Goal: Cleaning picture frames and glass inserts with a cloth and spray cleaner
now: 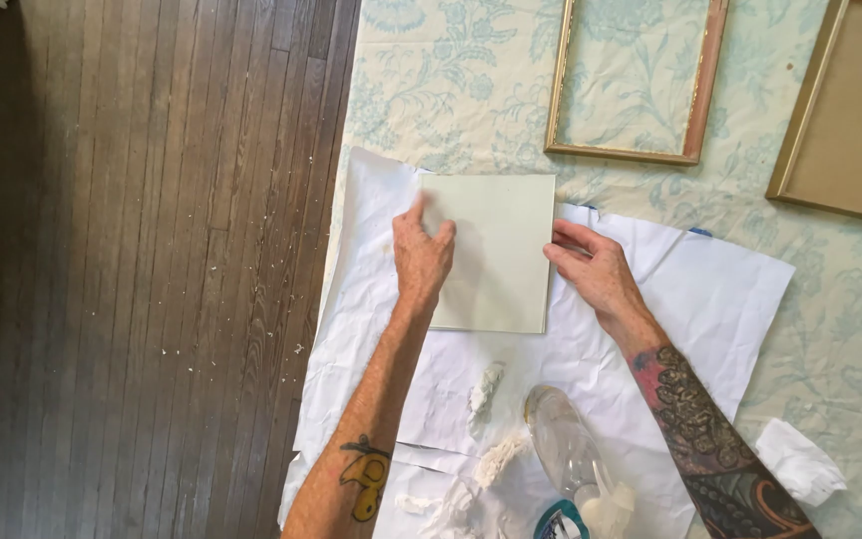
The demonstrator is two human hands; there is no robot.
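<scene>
Two frames (634,80) (845,110) — one pane (496,250), one bottle (563,444)

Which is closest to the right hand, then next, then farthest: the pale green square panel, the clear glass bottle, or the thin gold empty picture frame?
From the right hand:
1. Pale green square panel, touching its fingers, just to the left.
2. Clear glass bottle, lying below on the crumpled white paper.
3. Thin gold empty picture frame, above on the flowered cloth.

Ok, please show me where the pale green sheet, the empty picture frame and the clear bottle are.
pale green sheet (506,235): head view, bare upper middle of the sheet.
empty picture frame (619,153): head view, its lower gilt rail.
clear bottle (563,444): head view, middle of its body.
</scene>
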